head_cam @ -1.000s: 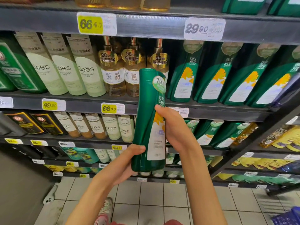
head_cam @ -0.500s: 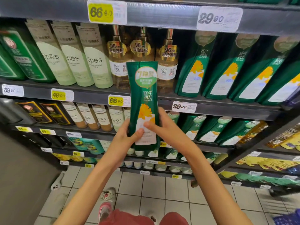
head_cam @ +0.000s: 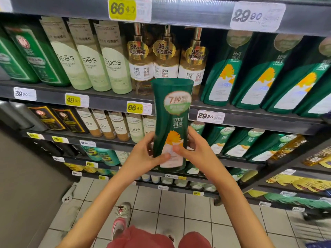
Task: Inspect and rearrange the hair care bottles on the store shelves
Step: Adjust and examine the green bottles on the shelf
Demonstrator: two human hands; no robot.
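The bottle, dark green with an orange flower on its label, is held upright in mid-air in front of the shelves, with its label facing the camera. The left hand grips its lower part from 9 o'clock, thumb laid across the white label patch and fingers curled behind. The right hand grips from 3 o'clock, its thumb on the label close to the left thumb and its fingers wrapped round the far side. On the shelf at 12 o'clock, behind the bottle's top, stand three pump bottles of golden liquid. At 10 o'clock lean three pale Spēs bottles, with dark green bottles farther left. At 2 o'clock leans a row of green bottles with the same flower label. On the shelf edge, a yellow tag sits just left of the bottle and a white tag just right. One shelf down there are black bottles at 9 o'clock and small green bottles at 3 o'clock. At 6 o'clock are floor tiles, a shoe and red shorts.
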